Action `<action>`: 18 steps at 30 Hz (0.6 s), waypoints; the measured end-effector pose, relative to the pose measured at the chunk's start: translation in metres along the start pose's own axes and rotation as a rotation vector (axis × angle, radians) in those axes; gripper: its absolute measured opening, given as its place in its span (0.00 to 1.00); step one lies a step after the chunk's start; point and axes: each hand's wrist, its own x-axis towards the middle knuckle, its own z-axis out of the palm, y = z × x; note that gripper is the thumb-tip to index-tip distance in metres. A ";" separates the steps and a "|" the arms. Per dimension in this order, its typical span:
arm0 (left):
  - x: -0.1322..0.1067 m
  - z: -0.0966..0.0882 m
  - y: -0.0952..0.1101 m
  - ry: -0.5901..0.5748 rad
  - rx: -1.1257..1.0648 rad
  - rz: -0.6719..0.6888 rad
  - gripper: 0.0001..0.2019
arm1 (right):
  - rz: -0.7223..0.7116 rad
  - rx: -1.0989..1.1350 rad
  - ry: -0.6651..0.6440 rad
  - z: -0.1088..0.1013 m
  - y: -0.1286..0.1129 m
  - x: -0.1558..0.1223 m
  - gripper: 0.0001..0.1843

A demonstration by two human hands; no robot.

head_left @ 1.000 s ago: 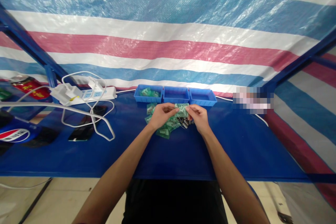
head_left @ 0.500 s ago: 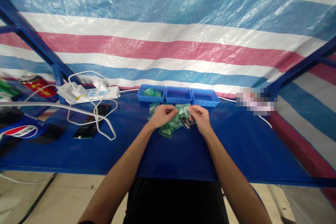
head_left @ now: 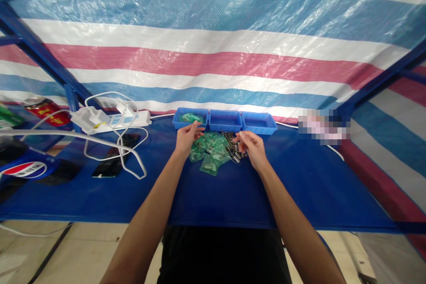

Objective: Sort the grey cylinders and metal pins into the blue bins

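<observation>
Both forearms reach from the near edge of the tabletop [head_left: 221, 199] toward its far side, converging as they go, with the hands at about the same depth on either side of a heap. The left hand [head_left: 185, 140] is in front of the left blue bin [head_left: 176, 123], overlapping its near rim in this view; its fingers are loosely parted and point right and slightly away, and whether they touch the bin is unclear. The right hand [head_left: 254, 148] is bent inward at the heap's right edge, knuckles up, its fingers curled leftward with thumb and forefinger close together; whether they pinch anything is too small to make out. Green packets [head_left: 213, 151] lie piled between the hands, nearer the left one, with loose metal parts [head_left: 235, 154] just beside them, by the right fingertips. More packets lie in the left bin.
</observation>
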 end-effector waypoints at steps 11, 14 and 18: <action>-0.019 -0.012 0.008 -0.237 1.040 0.551 0.26 | 0.020 -0.019 0.010 0.000 -0.001 0.000 0.20; -0.015 -0.013 0.005 -0.288 1.035 0.544 0.25 | 0.017 -0.013 0.003 0.000 0.001 0.000 0.20; -0.010 -0.013 0.006 -0.282 0.916 0.554 0.19 | 0.011 -0.005 -0.005 0.000 0.002 0.001 0.20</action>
